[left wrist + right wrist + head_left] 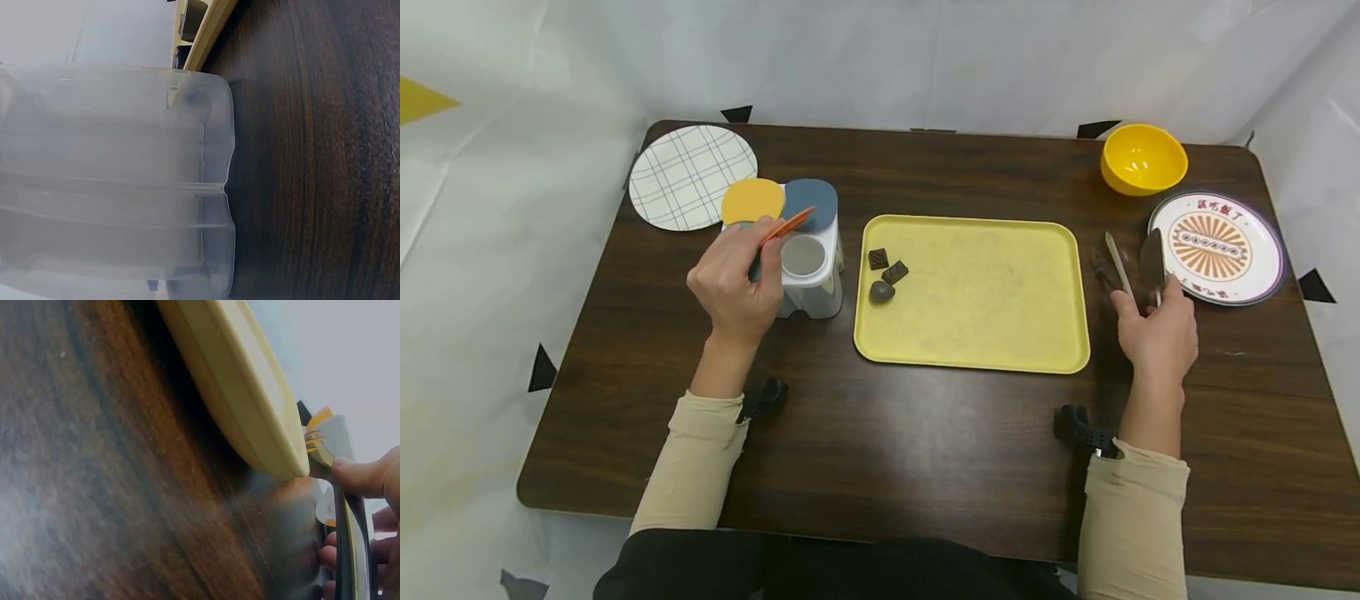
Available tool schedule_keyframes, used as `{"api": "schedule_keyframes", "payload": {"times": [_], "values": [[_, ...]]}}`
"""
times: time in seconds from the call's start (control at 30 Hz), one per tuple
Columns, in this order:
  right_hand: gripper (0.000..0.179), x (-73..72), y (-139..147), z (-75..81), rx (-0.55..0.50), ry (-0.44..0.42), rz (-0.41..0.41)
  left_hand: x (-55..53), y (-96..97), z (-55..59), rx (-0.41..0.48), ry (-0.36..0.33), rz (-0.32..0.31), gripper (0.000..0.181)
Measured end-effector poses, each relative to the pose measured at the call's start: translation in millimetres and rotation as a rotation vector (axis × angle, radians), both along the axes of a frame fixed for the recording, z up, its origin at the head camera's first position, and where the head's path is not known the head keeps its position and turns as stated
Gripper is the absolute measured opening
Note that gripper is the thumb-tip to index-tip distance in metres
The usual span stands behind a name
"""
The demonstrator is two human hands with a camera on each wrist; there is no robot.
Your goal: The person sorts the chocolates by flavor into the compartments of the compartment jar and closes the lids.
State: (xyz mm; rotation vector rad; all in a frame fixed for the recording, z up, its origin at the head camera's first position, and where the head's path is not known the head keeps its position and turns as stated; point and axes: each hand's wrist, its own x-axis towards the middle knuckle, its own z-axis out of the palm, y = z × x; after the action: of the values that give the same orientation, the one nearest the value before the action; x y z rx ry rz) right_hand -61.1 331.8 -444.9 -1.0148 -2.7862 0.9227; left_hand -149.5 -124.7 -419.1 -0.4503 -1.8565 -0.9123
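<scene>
My left hand (733, 271) pinches a thin orange lid (788, 225), tilted over the canister (816, 296). This canister is clear and white with several compartments; one round mouth (802, 255) lies uncovered beside the yellow lid (752, 201) and blue lid (812, 202). A teal lid is mostly hidden by the hand. Its clear wall fills much of the left wrist view. My right hand (1159, 337) grips a metal fork (320, 456) together with a second metal utensil (1152, 260), broad at its end, which overlaps the patterned plate's left edge in the head view.
Between the hands lies a yellow tray (977, 292) with three dark brown pieces, like chocolates (895, 272), at its left. A yellow bowl (1144, 158) stands behind the patterned plate (1240, 250) at the right. A white checked oval mat (692, 177) lies back left.
</scene>
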Motion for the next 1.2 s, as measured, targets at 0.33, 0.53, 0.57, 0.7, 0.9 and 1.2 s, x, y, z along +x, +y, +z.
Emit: {"api": "schedule_keyframes", "payload": {"times": [0.33,0.53,0.57,0.7,0.9,1.2], "values": [[0.076,5.9,-2,7.6,-0.06,0.065,-0.034,0.6,-0.7,-0.8,-0.003,-0.007,-0.011,0.041],[0.075,6.3,-15,22.8,-0.062,0.154,0.011,0.4,-0.4,0.0,0.001,-0.005,-0.02,0.041],[0.074,6.0,-19,25.2,-0.054,0.171,0.04,0.1,-0.3,0.3,0.003,-0.003,-0.024,0.041],[0.071,2.7,-40,28.6,-0.01,0.242,0.249,0.0,-0.4,0.9,0.005,-0.002,-0.03,0.041],[0.067,-2.8,-76,23.2,-0.029,0.263,0.552,0.5,0.6,-1.1,0.01,0.0,-0.024,0.041],[0.06,-11.0,-127,17.1,0.019,0.248,0.785,-1.5,0.8,-0.2,0.013,0.007,-0.024,0.039]]}}
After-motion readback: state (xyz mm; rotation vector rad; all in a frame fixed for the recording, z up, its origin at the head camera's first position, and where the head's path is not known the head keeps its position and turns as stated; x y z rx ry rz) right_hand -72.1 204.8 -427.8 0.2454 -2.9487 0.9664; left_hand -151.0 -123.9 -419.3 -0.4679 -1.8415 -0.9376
